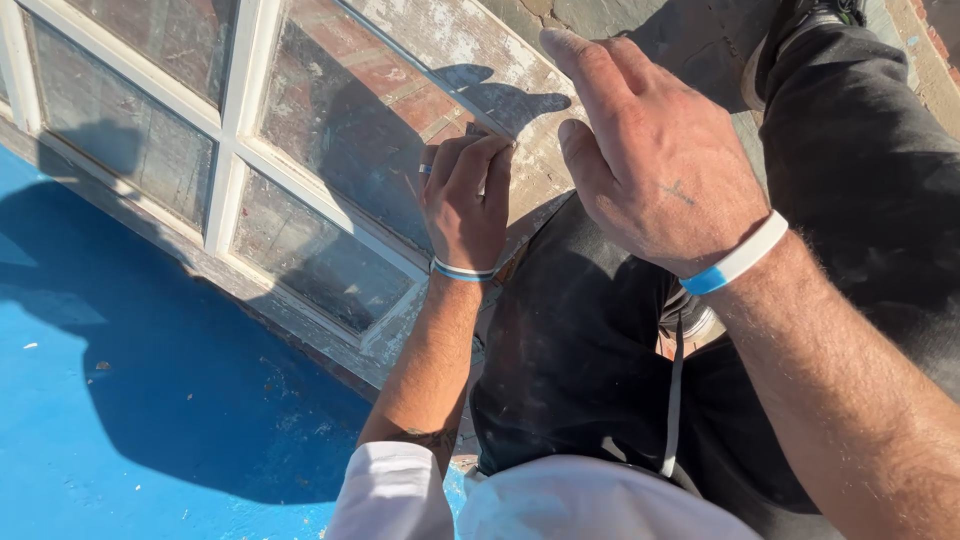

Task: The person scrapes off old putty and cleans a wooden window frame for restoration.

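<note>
An old wooden window sash [235, 140] with flaking white paint and cloudy panes lies tilted across a blue tarp [120, 400] and the person's dark-trousered knee [570, 330]. The left hand [465, 200] curls tight, pinching something thin against the weathered frame rail; what, I cannot tell. The right hand [650, 150] hovers loosely open, holding nothing, just beside it.

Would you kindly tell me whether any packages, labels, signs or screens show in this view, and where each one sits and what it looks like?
None in view: no package, label, sign or screen.
Nearest to one are the plain white-and-blue wristbands, one on each wrist; no marking can be made out.
The left hand and right hand rest on an old window sash with peeling white paint, lying over a blue sheet.
</note>
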